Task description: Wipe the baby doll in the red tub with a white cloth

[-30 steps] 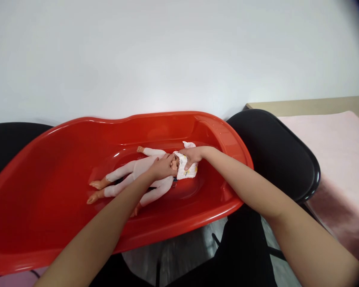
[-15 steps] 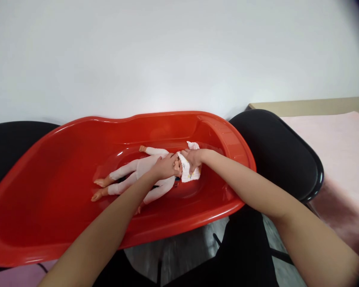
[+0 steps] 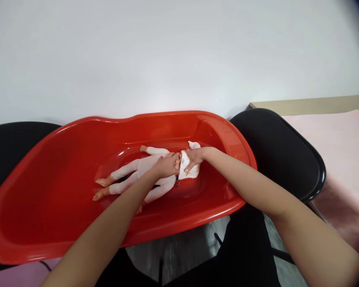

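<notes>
A doll in a pale pink suit (image 3: pixel 139 169) lies on its back in a red plastic baby tub (image 3: pixel 48 191), head to the right. My left hand (image 3: pixel 166 165) rests on the doll's face and chin, fingers curled around it. A small white patterned cloth (image 3: pixel 189 172) covers the top of the doll's head. My right hand (image 3: pixel 195 156) presses down on this cloth, gripping it with bent fingers. The doll's face is mostly hidden under both hands.
The tub rests across two black chairs, one at the left (image 3: pixel 14 137) and one at the right (image 3: pixel 283 155). A pink towel (image 3: pixel 338 159) covers a surface at the far right. A white wall stands behind. Grey floor (image 3: pixel 179 255) shows below the tub.
My right hand has shifted the cloth slightly over the doll's head, and my left hand has slid a little right onto the face. The view has drifted a bit.
</notes>
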Tool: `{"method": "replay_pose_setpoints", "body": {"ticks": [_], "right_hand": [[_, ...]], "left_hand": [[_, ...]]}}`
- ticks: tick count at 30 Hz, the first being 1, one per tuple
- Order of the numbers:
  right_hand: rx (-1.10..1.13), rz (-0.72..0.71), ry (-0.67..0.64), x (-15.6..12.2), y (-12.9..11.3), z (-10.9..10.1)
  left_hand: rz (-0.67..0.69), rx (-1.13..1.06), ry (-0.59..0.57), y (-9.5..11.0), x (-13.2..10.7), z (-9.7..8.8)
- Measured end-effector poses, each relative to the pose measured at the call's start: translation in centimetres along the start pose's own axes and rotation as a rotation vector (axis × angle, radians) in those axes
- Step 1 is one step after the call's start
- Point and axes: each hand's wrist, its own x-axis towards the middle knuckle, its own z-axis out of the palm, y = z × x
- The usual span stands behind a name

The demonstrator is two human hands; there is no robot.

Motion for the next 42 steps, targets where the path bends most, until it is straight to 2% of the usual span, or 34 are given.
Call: {"method": "replay_pose_setpoints", "body": {"ticks": [3, 5, 8, 14, 20, 23, 31, 42], "right_hand": [[0.003, 0.024, -0.006, -0.5, -0.4, -0.3], [-0.034, -0.023, 0.047, -0.7, -1.0, -0.3], [-0.082, -0.078, 0.031, -0.9, -2.0, -0.2], [-0.187, -0.008, -0.008, -1.2, -3.1, -0.2], [-0.358, 0.02, 0.066, -1.4, -4.5, 1.0], [-0.373, 0.035, 0.082, -1.4, -4.7, 1.3], [-0.175, -0.022, 0.033, -0.5, -3.2, 0.6], [0.033, 0.02, -0.073, 0.0, -0.2, 0.1]], "left_hand": [[0.006, -0.006, 0.006, -0.1, 0.0, 0.0], [0.008, -0.021, 0.014, -0.2, -0.1, 0.1], [0.018, -0.032, 0.03, -0.3, -0.1, 0.1], [0.006, -0.007, -0.011, -0.2, 0.2, -0.1], [-0.003, -0.02, -0.021, -0.4, 0.4, -0.2], [-0.008, -0.044, -0.01, -0.4, 0.3, -0.3], [-0.041, -0.024, -0.037, 0.1, 0.2, -0.4], [-0.037, 0.001, -0.029, 0.0, 0.3, -0.1]]}}
